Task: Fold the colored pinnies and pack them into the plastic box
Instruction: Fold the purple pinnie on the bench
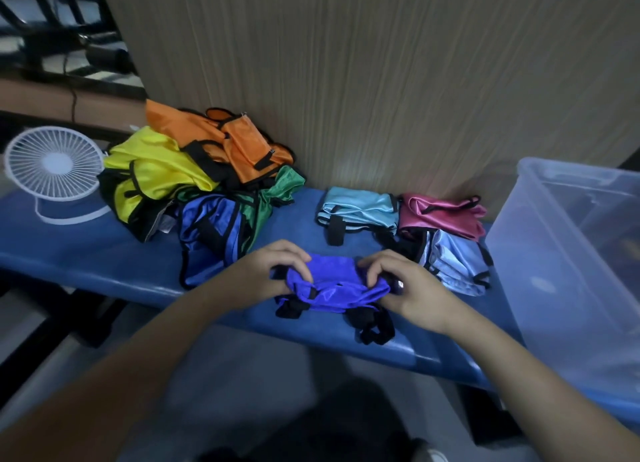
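At the centre of the blue bench (pixel 104 250), a purple pinny (pixel 334 285) lies bunched into a compact bundle, its black straps trailing off the near edge toward 6 o'clock. The left hand (pixel 273 271) grips the bundle's 9 o'clock end, fingers curled over the cloth, and the right hand (pixel 401 285) pinches its 3 o'clock end, fingertips bent onto the fabric. At about 10 o'clock from the bundle sits an unfolded heap: an orange pinny (pixel 242 143) on top, a yellow pinny (pixel 156 170) beside it, a green pinny (pixel 273 198) and a royal blue pinny (pixel 211 233) nearest the left hand. At 1 o'clock lie three folded ones, a light teal pinny (pixel 360 208), a pink pinny (pixel 443 215) touching it, and a pale blue pinny (pixel 457 260) just in front of the pink. The clear plastic box (pixel 568 253) stands at 3 o'clock, on the bench's right end. A small white fan (pixel 52 167) stands at far 9 o'clock, against the heap.
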Demonstrator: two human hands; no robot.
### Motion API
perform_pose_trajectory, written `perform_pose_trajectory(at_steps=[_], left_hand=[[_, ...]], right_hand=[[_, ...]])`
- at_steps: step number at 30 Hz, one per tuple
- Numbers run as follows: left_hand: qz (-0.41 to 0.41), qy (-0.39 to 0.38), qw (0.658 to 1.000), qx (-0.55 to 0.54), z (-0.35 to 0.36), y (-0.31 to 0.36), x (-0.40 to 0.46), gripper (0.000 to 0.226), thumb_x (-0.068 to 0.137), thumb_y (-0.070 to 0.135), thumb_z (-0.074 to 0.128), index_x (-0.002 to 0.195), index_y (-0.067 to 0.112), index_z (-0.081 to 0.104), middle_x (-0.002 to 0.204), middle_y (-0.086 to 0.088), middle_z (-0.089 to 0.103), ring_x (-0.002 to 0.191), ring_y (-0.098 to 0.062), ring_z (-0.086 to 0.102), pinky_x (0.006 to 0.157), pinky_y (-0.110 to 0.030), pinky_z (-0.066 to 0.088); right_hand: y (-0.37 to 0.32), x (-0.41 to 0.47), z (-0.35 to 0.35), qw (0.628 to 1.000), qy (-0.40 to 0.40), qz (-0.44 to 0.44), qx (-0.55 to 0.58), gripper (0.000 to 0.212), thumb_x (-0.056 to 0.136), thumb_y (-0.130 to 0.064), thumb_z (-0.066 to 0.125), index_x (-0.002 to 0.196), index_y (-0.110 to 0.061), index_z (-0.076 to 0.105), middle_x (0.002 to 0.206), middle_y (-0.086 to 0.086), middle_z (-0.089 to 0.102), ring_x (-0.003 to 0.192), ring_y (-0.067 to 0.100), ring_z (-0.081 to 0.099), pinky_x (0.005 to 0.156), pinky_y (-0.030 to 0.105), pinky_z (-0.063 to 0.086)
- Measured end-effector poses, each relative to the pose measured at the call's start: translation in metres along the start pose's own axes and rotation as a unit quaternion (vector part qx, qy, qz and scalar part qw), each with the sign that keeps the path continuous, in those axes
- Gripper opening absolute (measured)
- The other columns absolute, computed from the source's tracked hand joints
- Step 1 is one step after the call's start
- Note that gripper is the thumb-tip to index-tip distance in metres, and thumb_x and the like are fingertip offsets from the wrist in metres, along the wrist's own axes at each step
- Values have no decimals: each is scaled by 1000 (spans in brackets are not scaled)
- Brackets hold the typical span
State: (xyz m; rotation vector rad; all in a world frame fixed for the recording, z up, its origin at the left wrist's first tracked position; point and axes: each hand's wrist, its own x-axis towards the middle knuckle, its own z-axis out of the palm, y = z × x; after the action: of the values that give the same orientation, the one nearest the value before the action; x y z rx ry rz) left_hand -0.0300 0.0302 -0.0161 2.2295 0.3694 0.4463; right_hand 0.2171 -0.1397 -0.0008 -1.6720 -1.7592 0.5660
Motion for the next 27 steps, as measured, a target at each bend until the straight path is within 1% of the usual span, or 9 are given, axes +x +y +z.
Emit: perform_pose_trajectory(at_steps=[5, 8, 10, 12, 14, 17, 19, 23, 27], left_hand=[[-40, -55, 998, 7, -3, -2, -5, 34, 80, 5, 67, 106, 27, 72, 136, 5, 51, 135, -11, 45, 114, -37, 36], [-72, -94, 993, 28, -6, 1, -7, 42, 76, 43, 77, 115, 39, 65, 146, 18, 38, 142, -5, 32, 117, -31, 26], [-77, -88, 990, 73, -2, 4, -6, 52, 68, 65, 73, 113, 42, 62, 145, 21, 35, 140, -5, 30, 116, -29, 23], [-57, -36, 989, 130, 6, 5, -5, 52, 67, 73, 66, 109, 41, 62, 137, 17, 38, 130, -8, 36, 113, -30, 26], [-7, 24, 982, 187, 10, 3, -2, 47, 71, 72, 65, 105, 39, 64, 120, 13, 42, 111, -10, 44, 103, -32, 35], [24, 13, 982, 188, 11, 3, 0, 34, 77, 56, 74, 103, 37, 62, 108, 13, 39, 94, -3, 50, 86, -26, 44], [22, 8, 982, 185, 14, 3, 1, 31, 80, 45, 78, 104, 36, 61, 108, 14, 40, 92, -1, 51, 82, -20, 43], [-4, 43, 983, 178, 19, -3, 6, 30, 81, 41, 79, 104, 36, 60, 105, 16, 40, 89, 1, 51, 75, -9, 36], [-13, 84, 979, 184, 24, -10, 16, 30, 80, 39, 80, 104, 35, 62, 106, 16, 42, 88, 0, 51, 77, -12, 36]], right_hand=[[-1, -6, 3, 999, -40, 11, -36, 27, 69, -9, 54, 93, -15, 65, 128, -3, 57, 126, 7, 53, 108, 29, 38], [-5, -9, 2, 994, -63, 22, -86, 27, 74, -34, 53, 98, -26, 62, 133, -11, 54, 129, 8, 48, 108, 42, 36], [-7, -10, 4, 987, -31, 10, -157, 31, 80, -54, 49, 98, -31, 61, 130, -17, 54, 125, 8, 47, 104, 42, 35], [-8, -9, 8, 972, 15, -30, -233, 36, 84, -64, 50, 98, -33, 61, 123, -17, 55, 117, 9, 49, 95, 37, 36], [-7, -7, 14, 963, 14, -65, -262, 32, 84, -61, 56, 100, -34, 60, 116, -15, 53, 107, 12, 51, 88, 36, 41], [-2, -3, 21, 971, -14, -65, -231, 27, 83, -42, 74, 102, -31, 60, 111, -10, 51, 100, 15, 50, 85, 39, 50], [0, -1, 22, 973, -9, -51, -224, 28, 82, -38, 77, 103, -29, 61, 110, -10, 50, 100, 14, 47, 85, 38, 51], [6, 5, 21, 969, 13, -41, -243, 27, 84, -36, 75, 105, -27, 60, 113, -9, 50, 100, 12, 46, 85, 37, 51], [10, 14, 21, 958, 43, -34, -281, 25, 85, -33, 75, 104, -23, 62, 111, -5, 56, 99, 20, 53, 81, 38, 53]])
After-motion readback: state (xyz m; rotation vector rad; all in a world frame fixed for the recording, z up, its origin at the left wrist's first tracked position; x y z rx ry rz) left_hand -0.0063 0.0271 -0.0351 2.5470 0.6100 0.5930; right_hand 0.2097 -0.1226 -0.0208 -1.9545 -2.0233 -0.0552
